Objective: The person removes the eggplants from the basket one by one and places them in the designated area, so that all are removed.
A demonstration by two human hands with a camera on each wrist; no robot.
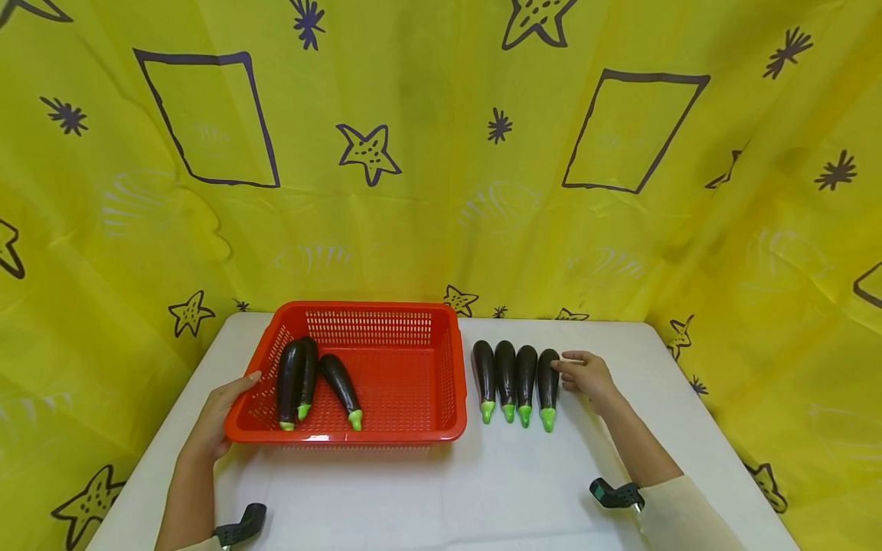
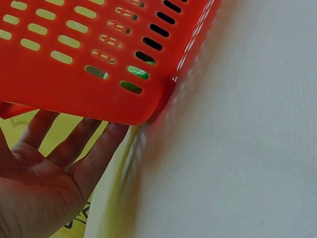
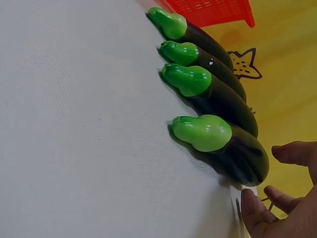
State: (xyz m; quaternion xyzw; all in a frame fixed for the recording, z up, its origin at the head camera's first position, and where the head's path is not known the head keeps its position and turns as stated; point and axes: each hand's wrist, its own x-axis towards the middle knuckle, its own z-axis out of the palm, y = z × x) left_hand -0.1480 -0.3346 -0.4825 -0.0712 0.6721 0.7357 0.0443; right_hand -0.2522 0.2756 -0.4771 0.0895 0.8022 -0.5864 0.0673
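Seven eggplants (image 1: 506,375) in two groups, work approx. halfway

Nearest is a black device (image 1: 241,525) on L wrist, then a similar one (image 1: 615,494) on R wrist, both above the white table (image 1: 496,501). L hand (image 1: 219,405) grips the L rim of the red basket (image 1: 344,437), thumb on top, fingers below. In the basket, 3 eggplants lie toward its L side: 2 together, 1 slightly apart and tilted. R of the basket, 4 others lie on the table in a row, green ends to the person. R hand (image 1: 588,380) is at the R-most eggplant (image 1: 548,386), fingers parted, not closed around it; if they touch, I cannot tell.

Progress, my judgement: partway, 3 in, 4 out; direction isn't clear from 1 moment. Far back hangs a yellow curtain (image 1: 427,229) w/ stars.
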